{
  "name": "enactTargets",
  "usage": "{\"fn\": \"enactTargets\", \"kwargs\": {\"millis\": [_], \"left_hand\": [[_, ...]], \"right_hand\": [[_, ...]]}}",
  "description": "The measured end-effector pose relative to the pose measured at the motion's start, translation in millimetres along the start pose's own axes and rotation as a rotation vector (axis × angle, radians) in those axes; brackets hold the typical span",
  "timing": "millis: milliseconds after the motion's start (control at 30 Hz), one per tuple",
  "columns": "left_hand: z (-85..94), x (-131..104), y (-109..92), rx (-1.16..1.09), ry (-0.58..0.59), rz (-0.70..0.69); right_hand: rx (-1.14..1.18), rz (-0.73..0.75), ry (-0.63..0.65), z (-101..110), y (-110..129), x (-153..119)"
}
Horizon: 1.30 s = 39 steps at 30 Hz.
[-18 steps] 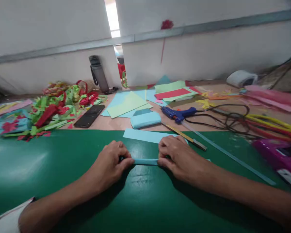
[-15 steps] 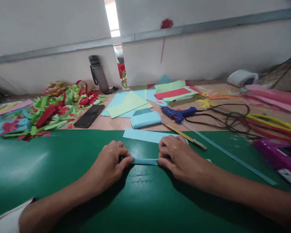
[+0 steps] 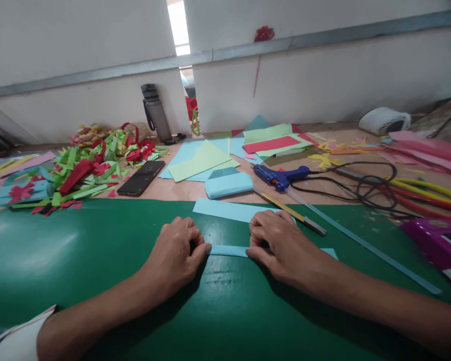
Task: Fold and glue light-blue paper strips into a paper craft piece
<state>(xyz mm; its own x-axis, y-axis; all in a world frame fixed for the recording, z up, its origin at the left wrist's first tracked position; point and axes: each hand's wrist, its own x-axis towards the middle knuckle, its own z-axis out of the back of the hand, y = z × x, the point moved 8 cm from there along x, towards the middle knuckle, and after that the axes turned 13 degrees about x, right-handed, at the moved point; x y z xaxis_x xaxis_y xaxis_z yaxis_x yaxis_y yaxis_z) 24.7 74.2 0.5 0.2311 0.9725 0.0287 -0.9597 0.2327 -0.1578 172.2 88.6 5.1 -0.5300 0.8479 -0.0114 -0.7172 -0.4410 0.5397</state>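
The person's left hand [image 3: 180, 248] pinches a thin blue paper strip [image 3: 229, 250] with thumb and curled fingers, and the right hand [image 3: 276, 245] pinches it too, farther right. The strip is at the green mat [image 3: 218, 321], its long side running left to right. Both hands have knuckles up, thumbs pointing toward each other. A blue paper end [image 3: 328, 252] peeks out past the right wrist; whether it is the same strip, one cannot tell. A wider blue strip [image 3: 221, 208] lies just behind the right hand, beside a yellow cutter [image 3: 291, 214]. Green mat spreads wide to the left and near the body.
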Motion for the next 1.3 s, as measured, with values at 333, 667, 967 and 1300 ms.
{"fn": "enactTargets", "kwargs": {"millis": [333, 667, 967, 1300], "left_hand": [[1.4, -1, -1, 0.003, -0.029, 0.01], [1.4, -1, -1, -0.009, -0.018, 0.03], [1.2, -2, -2, 0.039, -0.044, -0.166], [1.6, -3, -43, 0.498, 0.017, -0.802]], "right_hand": [[0.024, 0.005, -0.007, 1, -1, 1], [0.141, 0.026, 0.018, 4, -4, 1], [0.151, 0.003, 0.037, 5, -3, 0], [0.129, 0.021, 0.037, 7, 0, 1]]}}
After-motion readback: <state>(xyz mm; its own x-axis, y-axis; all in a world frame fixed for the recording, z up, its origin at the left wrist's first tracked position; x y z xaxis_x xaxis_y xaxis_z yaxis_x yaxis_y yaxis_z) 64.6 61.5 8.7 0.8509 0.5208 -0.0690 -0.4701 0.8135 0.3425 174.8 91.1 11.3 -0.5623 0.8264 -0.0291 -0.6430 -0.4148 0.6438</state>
